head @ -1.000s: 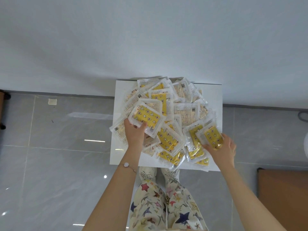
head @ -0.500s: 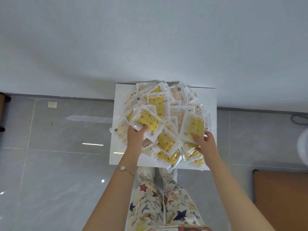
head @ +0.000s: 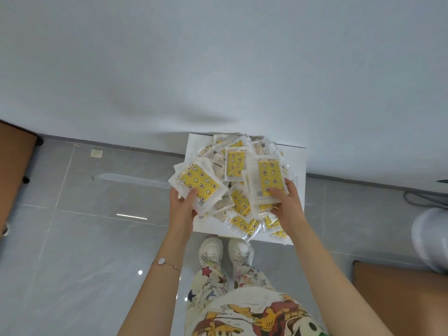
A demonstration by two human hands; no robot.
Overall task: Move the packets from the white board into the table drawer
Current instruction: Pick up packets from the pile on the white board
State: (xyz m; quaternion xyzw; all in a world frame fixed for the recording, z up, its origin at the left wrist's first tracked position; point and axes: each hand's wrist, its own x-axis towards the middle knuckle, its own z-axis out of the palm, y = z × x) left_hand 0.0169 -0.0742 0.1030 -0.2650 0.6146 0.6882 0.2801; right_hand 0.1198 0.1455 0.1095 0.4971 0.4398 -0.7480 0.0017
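A white board (head: 298, 166) lies on the floor against the wall, covered by a heap of several clear packets with yellow printed inserts (head: 234, 163). My left hand (head: 182, 206) grips a small stack of packets (head: 200, 184) lifted over the board's left edge, thumb on top. My right hand (head: 285, 206) holds another stack of packets (head: 268, 180) above the heap's right side. The table drawer is not in view.
Grey glossy floor tiles surround the board. A brown wooden surface (head: 14, 166) shows at the far left and another brown surface (head: 400, 301) at the lower right. A white rounded object (head: 430, 238) and a cable sit at the right edge. My white shoes (head: 225, 251) stand just before the board.
Both hands have lifted their packet stacks off the heap and nearer to me. The right hand brought its packet in from the heap's right edge. The view has shifted left.
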